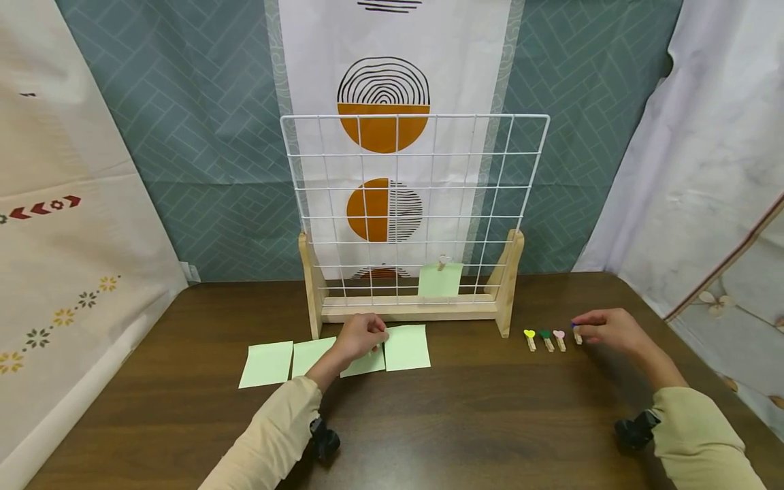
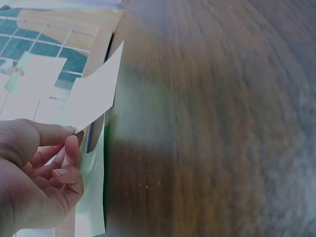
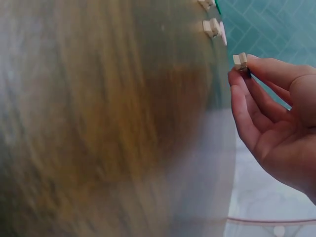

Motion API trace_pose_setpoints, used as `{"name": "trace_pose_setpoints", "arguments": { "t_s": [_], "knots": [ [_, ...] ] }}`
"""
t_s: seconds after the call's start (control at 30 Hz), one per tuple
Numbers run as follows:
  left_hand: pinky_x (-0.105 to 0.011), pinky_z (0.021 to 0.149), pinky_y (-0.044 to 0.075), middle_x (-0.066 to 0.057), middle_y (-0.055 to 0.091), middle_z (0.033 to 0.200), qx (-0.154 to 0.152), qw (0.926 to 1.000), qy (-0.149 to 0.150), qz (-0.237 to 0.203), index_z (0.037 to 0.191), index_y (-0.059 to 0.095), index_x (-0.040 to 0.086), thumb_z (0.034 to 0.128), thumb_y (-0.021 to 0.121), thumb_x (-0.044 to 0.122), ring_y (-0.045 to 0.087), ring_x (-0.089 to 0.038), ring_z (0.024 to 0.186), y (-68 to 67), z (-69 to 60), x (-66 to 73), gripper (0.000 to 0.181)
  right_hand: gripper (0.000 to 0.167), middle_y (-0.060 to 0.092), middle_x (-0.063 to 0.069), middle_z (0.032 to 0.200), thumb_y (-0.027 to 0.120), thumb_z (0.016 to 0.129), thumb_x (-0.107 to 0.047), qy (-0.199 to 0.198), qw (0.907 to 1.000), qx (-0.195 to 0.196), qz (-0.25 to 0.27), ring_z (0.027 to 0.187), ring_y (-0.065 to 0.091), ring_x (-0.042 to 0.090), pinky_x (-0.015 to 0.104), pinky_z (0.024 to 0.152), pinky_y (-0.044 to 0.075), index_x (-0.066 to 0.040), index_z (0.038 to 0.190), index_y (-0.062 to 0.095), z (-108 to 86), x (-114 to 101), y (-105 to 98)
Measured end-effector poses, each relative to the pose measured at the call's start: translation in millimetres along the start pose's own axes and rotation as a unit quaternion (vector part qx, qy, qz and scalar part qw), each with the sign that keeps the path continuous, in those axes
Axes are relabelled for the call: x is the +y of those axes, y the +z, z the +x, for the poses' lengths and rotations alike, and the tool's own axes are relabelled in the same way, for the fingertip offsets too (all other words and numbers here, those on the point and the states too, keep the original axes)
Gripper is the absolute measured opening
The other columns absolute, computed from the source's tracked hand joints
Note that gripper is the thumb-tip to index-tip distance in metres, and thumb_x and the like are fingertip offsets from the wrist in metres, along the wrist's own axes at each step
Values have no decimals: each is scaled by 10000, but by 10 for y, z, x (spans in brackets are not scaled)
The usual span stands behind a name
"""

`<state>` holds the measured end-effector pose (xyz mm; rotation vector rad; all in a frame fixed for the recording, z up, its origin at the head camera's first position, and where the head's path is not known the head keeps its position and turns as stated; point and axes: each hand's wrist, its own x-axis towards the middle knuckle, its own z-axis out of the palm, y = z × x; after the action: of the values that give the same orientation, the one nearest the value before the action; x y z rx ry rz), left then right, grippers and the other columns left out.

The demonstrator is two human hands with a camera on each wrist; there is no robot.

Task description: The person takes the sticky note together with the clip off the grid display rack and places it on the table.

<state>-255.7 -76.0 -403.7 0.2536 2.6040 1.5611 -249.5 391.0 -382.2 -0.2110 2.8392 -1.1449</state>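
Note:
My left hand (image 1: 360, 335) pinches the left edge of a pale green paper square (image 1: 408, 348) between thumb and finger. The left wrist view shows that sheet (image 2: 96, 94) tilted up off the table. Part of another green sheet (image 1: 363, 366) lies beneath the hand. On the right, my right hand (image 1: 612, 331) pinches a small wooden clothespin (image 3: 240, 61) with a blue top. To its left lie clothespins with a pink heart (image 1: 560, 341), a green top (image 1: 547, 341) and a yellow heart (image 1: 530, 340).
A white wire grid (image 1: 416, 187) stands in a wooden base (image 1: 404, 312) at the back of the brown table (image 1: 478, 422). One green sheet (image 1: 439, 280) hangs clipped low on it. Two more sheets, a far-left one (image 1: 267, 365) and its neighbour (image 1: 311, 355), lie on the table.

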Motion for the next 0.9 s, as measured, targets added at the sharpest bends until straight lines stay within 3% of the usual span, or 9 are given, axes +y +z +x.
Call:
{"name": "trace_pose_setpoints", "arguments": {
  "t_s": [0.2, 0.43, 0.9],
  "knots": [
    [-247, 495, 396, -56, 598, 727, -19, 10000, 17, 79, 889, 612, -35, 882, 658, 6, 543, -146, 560, -3, -4, -5, 63, 302, 661, 272, 1019, 647, 908, -36, 95, 9994, -318, 70, 783, 650, 113, 314, 693, 559, 204, 1084, 593, 1, 95, -15],
    [-254, 490, 391, -53, 594, 732, -2, 9997, 173, 188, 895, 621, -18, 877, 652, -4, 554, -150, 552, 2, -9, -25, 39, 321, 672, 245, 1024, 661, 906, -56, 205, 9992, -253, 226, 778, 634, 73, 291, 694, 555, 193, 1098, 598, 34, 148, 16],
    [-265, 496, 439, -83, 637, 780, 120, 9988, 305, 363, 967, 643, -62, 857, 659, -13, 576, -152, 556, 13, -11, -21, 121, 285, 671, 222, 1010, 678, 893, -69, 162, 9997, -153, -59, 761, 611, 150, 255, 648, 534, 158, 1058, 633, 40, 76, 78]
  ]
}}
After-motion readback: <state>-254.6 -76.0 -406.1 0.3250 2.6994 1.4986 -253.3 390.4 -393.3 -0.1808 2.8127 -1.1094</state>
